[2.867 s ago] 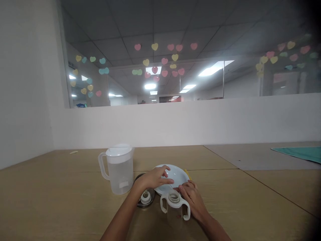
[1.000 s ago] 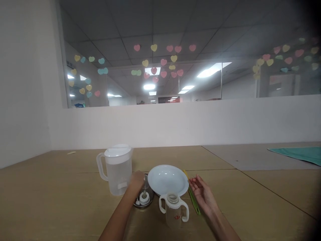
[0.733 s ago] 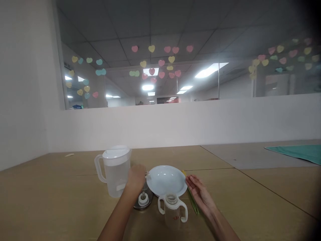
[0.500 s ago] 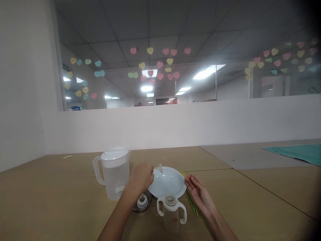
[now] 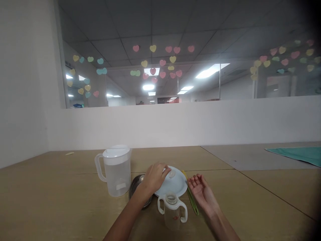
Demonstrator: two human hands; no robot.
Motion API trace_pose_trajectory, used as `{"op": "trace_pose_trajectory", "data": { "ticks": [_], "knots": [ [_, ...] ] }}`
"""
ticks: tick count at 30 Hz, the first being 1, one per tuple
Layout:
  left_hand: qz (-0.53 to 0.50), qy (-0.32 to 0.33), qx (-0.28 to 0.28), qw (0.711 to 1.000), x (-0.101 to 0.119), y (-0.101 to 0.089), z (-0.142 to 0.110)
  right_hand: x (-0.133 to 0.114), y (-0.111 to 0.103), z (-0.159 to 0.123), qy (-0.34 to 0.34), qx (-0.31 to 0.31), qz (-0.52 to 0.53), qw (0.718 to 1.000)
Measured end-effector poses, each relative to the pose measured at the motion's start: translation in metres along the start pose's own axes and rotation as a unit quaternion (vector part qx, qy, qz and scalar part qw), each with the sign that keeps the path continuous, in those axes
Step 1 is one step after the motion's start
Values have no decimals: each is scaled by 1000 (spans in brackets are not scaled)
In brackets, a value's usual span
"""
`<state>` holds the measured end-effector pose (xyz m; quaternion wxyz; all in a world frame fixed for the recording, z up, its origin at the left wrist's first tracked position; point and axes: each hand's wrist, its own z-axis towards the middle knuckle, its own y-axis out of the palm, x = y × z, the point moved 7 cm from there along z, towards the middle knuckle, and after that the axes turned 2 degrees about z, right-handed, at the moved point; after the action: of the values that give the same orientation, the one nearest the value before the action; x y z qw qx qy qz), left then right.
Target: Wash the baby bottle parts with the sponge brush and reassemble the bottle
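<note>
My left hand (image 5: 155, 176) reaches over the white plate (image 5: 179, 188) and pinches a small clear cap (image 5: 172, 173) at the plate's surface. Beside the plate my right hand (image 5: 202, 192) is open, palm up, with nothing in it. A slim green and yellow utensil (image 5: 192, 201) lies between that hand and the plate. In front of the plate stands a clear baby bottle (image 5: 172, 214) with two white handles and an uncovered neck. Under my left wrist sits a dark metal bowl (image 5: 133, 188); a pale piece in it is mostly covered by the hand.
A translucent lidded pitcher (image 5: 117, 174) stands to the left of the bowl. A teal cloth (image 5: 298, 154) lies at the far right. A small flat pale piece (image 5: 69, 153) is at the back left. Behind the table runs a white wall (image 5: 160, 127) under a window.
My left hand has moved right, further over the plate, bringing the clear cap with it. The metal bowl shows more of its left side. My right hand stays open in nearly the same spot.
</note>
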<state>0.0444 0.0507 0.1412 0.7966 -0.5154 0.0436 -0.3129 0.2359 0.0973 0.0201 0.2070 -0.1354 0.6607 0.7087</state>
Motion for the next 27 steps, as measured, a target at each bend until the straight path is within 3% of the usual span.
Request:
{"op": "trace_pose_trajectory", "data": {
  "ticks": [5,14,21,27],
  "knots": [
    [4,-9,14,1000,-7,0,3,0,1,-1,15,-11,34,999],
    [-114,19,59,992,-11,-2,6,-3,7,-7,9,-22,32,999],
    [-130,17,99,986,-9,-10,5,-5,3,-4,-1,-29,51,998],
    [-113,-5,88,990,-7,-9,4,-2,1,-4,30,0,14,999]
  ]
}}
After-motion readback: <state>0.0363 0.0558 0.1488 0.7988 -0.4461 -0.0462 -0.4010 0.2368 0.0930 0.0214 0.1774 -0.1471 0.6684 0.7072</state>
